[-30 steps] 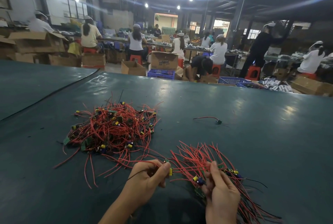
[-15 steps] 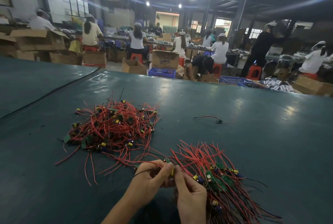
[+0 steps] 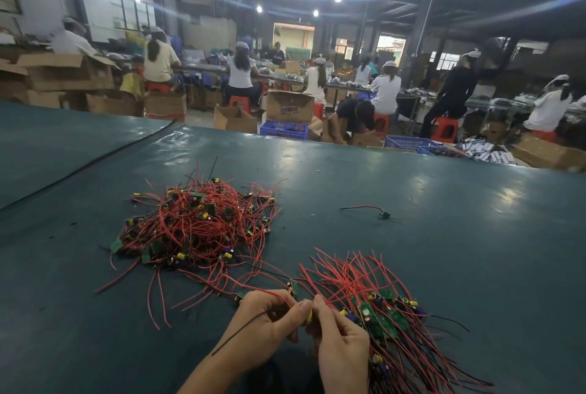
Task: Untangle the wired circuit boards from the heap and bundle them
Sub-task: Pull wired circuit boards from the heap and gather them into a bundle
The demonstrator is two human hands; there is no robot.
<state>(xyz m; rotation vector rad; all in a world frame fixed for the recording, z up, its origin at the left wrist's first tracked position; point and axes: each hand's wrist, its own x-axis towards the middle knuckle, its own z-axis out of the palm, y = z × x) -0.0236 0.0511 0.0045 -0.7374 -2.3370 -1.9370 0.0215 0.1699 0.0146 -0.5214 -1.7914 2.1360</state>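
Left hand (image 3: 266,327) and right hand (image 3: 344,352) both pinch one wired board (image 3: 309,315), between heap (image 3: 196,222) and bundle (image 3: 383,314). Dark green table (image 3: 444,235); busy workshop behind.

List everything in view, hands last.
tangled heap: one, red wires, green boards, yellow capacitors, table left of centre.
sorted bundle: one, red and black wires, green boards, near right.
stray wired board: one, red wire, alone right of heap.
held wired board: one, yellow capacitor showing, between both hands.
table: one, dark green.
cardboard boxes: several, brown, floor beyond table.
crates: at least two, blue, same floor.
stools: several, red, under workers.
workers: many, mostly white tops, far benches.
left hand: pinches held wired board.
right hand: pinches same board.
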